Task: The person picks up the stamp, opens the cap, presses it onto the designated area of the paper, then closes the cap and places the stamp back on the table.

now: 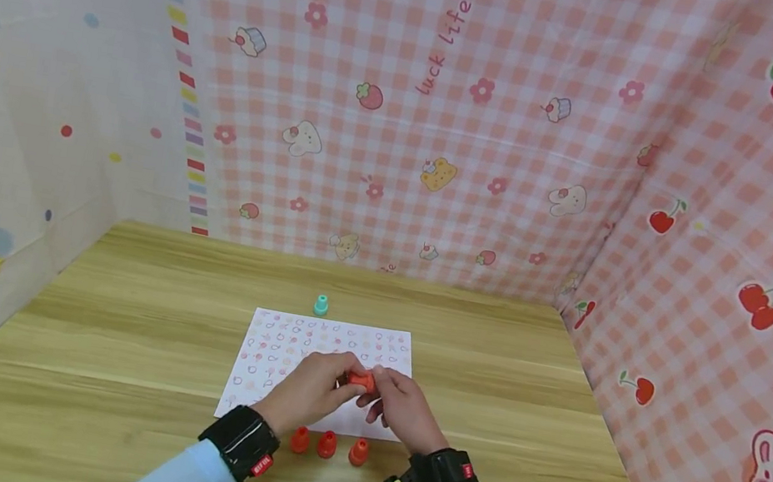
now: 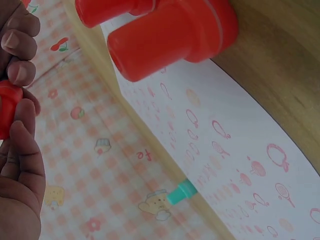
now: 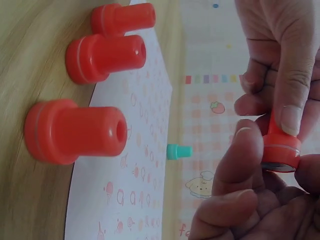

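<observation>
Both hands hold one red stamp [image 1: 360,379] above the sheet of paper [image 1: 263,348]. My left hand [image 1: 312,388] grips its handle from the left, with the thumb lying along it in the right wrist view. My right hand [image 1: 405,412] pinches the wider base [image 3: 281,152] between thumb and finger. The dark end of that base faces toward the right palm. In the left wrist view the held stamp [image 2: 7,107] is partly cut off by the frame edge. Rows of small printed pictures in pink, red and dark tones cover the paper.
Three more red stamps stand upright in a row before the paper's near edge: left [image 1: 300,440], middle [image 1: 327,444] and right [image 1: 359,452]. Behind the far edge stands a teal stamp [image 1: 321,306]. Patterned cloth [image 1: 405,126] encloses the wooden table [image 1: 509,378] at the back and sides.
</observation>
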